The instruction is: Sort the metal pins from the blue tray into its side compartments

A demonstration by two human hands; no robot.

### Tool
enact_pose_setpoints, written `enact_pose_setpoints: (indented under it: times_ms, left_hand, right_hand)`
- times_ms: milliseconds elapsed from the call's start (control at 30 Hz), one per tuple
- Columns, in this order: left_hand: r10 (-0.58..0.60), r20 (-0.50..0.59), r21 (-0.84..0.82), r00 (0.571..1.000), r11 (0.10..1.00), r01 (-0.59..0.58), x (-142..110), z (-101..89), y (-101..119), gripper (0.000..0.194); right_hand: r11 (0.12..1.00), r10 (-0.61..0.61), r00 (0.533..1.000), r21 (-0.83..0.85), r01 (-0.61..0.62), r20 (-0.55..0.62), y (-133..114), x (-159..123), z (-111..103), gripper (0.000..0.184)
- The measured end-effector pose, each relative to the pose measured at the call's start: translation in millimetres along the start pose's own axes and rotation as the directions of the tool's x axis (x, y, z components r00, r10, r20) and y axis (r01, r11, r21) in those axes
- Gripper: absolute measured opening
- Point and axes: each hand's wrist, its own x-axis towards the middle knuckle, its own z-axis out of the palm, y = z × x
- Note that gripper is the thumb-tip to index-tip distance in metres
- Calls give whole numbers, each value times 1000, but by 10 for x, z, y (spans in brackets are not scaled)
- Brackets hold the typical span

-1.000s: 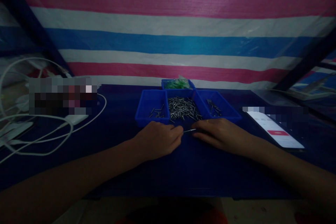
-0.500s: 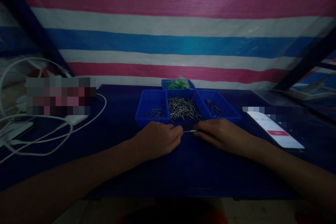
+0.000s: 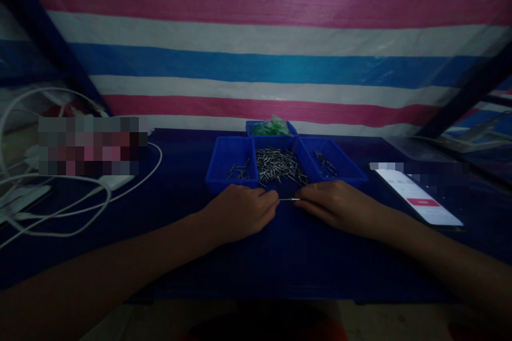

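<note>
A thin metal blind rivet (image 3: 288,199) bridges the gap between my hands, lying level just above the blue table. My left hand (image 3: 242,213) pinches its left end between closed fingers. On the other side, the fingertips of my right hand (image 3: 338,202) close on the right end. Both rivet tips are hidden by fingers. Right beyond the hands, a heap of similar rivets (image 3: 280,165) fills the middle blue bin. The left blue bin (image 3: 230,152) holds several rivets, as does the right blue bin (image 3: 344,160).
Behind the middle bin, a small blue bin holds a clear bag with green contents (image 3: 272,127). A lit phone (image 3: 420,197) lies to the right. White cables (image 3: 108,200) coil at the left beside a blurred patch. A striped sheet (image 3: 280,69) hangs behind the table (image 3: 280,266).
The rivet shifts very slightly between the fingers. Both hands otherwise keep their place, and the bins stand as before.
</note>
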Motion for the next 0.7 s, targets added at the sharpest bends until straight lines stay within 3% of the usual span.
enact_pose_setpoints:
  times_ms: [200,433,700]
  left_hand:
    - [18,-7,2,1000,1000,-18,0,11,-14,20]
    - [-15,-20,28,1000,999,16,-12,26,-12,20]
    - [-21,-25,50,999,999,23,-9,55,-22,21]
  right_hand:
    - [999,-30,999,27,30,19,-13,2,4,28]
    - [997,37,997,75,-33,-63,-41,-21,-25,20]
    - [997,-68,998,46,67,13,-50,-17,-28,18]
